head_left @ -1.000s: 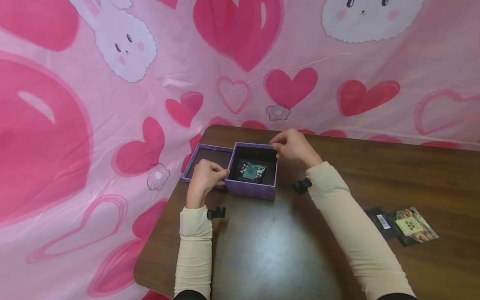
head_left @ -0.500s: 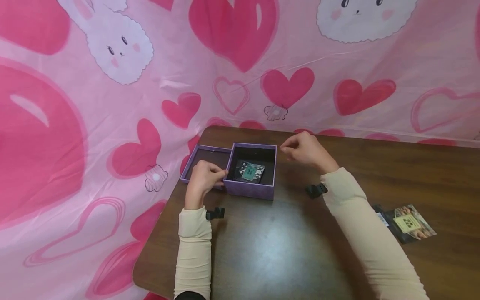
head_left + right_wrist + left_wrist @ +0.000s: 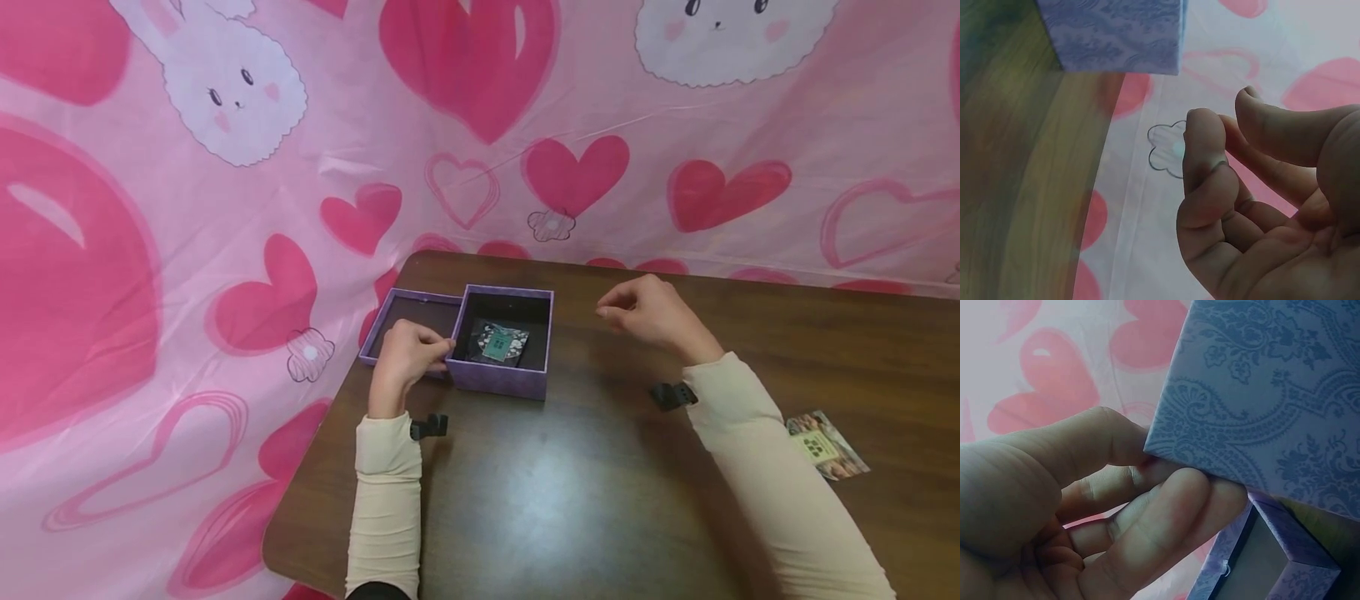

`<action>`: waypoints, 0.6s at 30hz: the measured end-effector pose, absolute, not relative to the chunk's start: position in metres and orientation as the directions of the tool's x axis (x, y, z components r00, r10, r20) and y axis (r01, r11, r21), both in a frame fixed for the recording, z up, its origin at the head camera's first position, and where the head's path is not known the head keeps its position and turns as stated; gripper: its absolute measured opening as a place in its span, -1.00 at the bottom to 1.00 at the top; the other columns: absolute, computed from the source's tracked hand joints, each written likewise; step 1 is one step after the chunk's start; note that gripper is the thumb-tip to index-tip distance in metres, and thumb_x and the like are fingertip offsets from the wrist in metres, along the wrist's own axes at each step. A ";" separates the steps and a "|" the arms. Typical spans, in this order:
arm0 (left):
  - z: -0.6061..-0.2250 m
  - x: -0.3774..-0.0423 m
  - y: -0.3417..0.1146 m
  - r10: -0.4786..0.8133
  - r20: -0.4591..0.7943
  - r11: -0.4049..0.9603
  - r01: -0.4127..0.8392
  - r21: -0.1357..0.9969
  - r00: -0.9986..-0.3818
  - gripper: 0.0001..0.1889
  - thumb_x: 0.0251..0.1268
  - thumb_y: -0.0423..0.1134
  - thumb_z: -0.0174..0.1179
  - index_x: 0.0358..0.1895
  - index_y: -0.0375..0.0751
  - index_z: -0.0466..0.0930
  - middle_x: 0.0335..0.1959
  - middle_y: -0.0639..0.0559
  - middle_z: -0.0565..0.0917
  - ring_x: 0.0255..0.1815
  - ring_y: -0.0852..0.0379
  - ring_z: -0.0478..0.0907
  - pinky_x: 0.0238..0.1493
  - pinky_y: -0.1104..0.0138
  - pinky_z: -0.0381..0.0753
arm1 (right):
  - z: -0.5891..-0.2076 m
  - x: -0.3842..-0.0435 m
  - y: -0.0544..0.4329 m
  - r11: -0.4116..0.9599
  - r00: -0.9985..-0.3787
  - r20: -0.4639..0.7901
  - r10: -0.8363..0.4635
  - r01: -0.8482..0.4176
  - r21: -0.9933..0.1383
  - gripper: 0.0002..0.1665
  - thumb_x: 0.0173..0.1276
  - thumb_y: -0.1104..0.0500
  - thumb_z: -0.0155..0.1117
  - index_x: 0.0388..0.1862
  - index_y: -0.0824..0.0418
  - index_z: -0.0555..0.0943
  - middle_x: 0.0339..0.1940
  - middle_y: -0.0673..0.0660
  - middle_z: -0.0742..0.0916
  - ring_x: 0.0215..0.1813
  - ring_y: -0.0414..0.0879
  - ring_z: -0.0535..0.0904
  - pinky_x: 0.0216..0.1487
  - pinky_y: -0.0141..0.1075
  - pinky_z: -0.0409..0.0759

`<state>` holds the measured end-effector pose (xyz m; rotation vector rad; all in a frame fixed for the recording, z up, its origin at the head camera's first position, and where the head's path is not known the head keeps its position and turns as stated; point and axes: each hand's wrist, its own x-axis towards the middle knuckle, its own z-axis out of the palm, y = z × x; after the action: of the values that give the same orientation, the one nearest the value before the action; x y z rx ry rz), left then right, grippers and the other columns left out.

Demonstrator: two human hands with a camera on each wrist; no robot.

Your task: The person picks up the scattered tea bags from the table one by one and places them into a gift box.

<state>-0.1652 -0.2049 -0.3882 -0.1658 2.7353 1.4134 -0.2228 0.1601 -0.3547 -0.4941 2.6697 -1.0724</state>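
A purple patterned box [image 3: 501,382] stands without its lid on the table, its black inside facing up. Inside lies a small dark packet [image 3: 501,342] with a green label. My left hand [image 3: 405,360] pinches the box's near left corner. In the left wrist view, the thumb [image 3: 1107,440] touches the patterned wall and the fingers lie under the corner. The lid [image 3: 418,312] lies inside up against the box's left side, partly behind the left hand. My right hand [image 3: 651,313] hovers to the right of the box, fingers loosely curled, holding nothing.
Another packet [image 3: 828,446] with a yellow label and food picture lies at the right, partly behind the right sleeve [image 3: 780,475]. Brown wood table [image 3: 525,500] runs under everything. A pink heart-print cloth [image 3: 465,200] hangs along the back and left edges.
My right hand has let go of the box's far right corner and moved right, away from it. The sleeve now covers more of the table packets. The left hand stays at the box corner.
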 end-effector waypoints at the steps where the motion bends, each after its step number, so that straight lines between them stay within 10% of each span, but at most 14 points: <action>1: -0.388 -0.165 -0.205 -0.071 -0.101 0.572 -0.124 0.811 -0.992 -0.87 0.20 -0.32 0.45 -0.36 -0.36 0.82 -0.42 -0.14 0.74 -0.43 -0.13 0.76 -0.31 0.23 0.74 | -0.355 -0.221 0.162 0.682 -0.919 -0.082 -0.387 -0.225 -0.696 -0.72 0.43 0.14 0.33 0.02 0.27 0.73 -0.33 0.13 0.77 -0.29 0.06 0.66 -0.16 -0.05 0.65; 18: -0.389 -0.163 -0.205 -0.062 -0.073 0.583 -0.095 0.807 -0.995 -0.86 0.20 -0.30 0.45 -0.37 -0.35 0.82 -0.45 -0.13 0.74 -0.43 -0.13 0.76 -0.32 0.25 0.73 | -0.382 -0.178 0.235 0.716 -0.941 -0.111 -0.319 -0.163 -0.678 -0.69 0.43 0.12 0.34 0.03 0.30 0.71 -0.32 0.14 0.77 -0.32 0.01 0.66 -0.31 -0.19 0.58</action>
<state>-0.1627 -0.2052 -0.3892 -0.1370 2.7615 1.4118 -0.1782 0.2347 -0.3821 -0.3854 2.7024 -1.0369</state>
